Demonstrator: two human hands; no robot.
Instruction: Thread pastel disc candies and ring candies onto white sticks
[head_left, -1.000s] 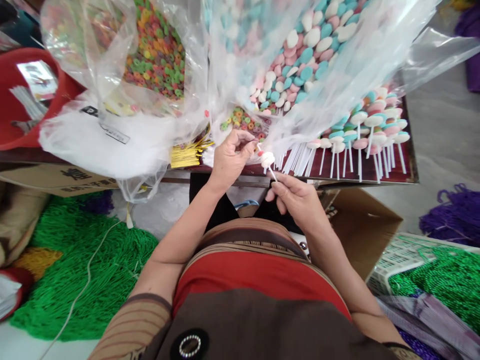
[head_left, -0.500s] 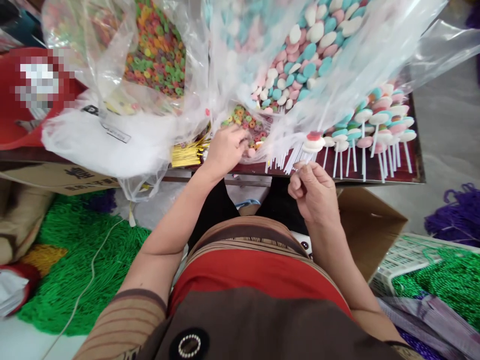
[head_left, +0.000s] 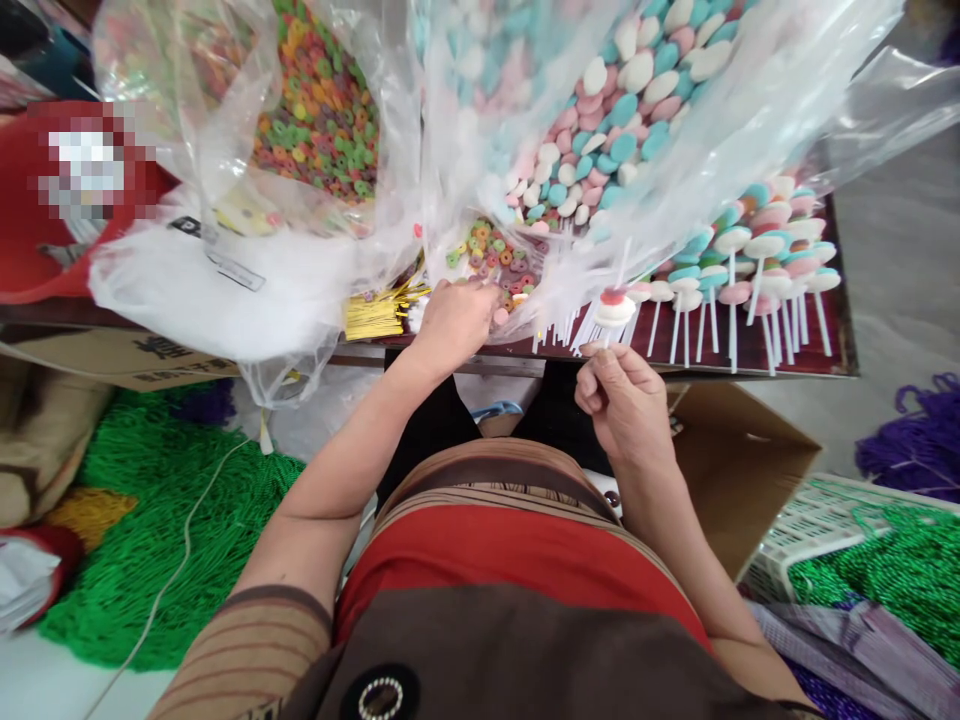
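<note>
Across the upper half of the view, we see the dark red surface (head_left: pixel 841 322), on which the other things are set. Largest upon it we note the candy bag (head_left: pixel 757 130), its plastic showing pink, white and blue discs; left of it we find the smaller ring bag (head_left: pixel 394 150). At the right end we mark the cluster of pops (head_left: pixel 765 262), white sticks toward the near edge. Next we consider the hands. The left hand (head_left: pixel 461 322) has its fingers bent downward at the loose rings (head_left: pixel 491 250); whether they pinch one we cannot tell. Left of it we place the yellow ties (head_left: pixel 373 318). Smallest, we locate the single pop (head_left: pixel 615 314), red against white, just beyond the right hand (head_left: pixel 628 395), whose closed fingers grip its stick.
</note>
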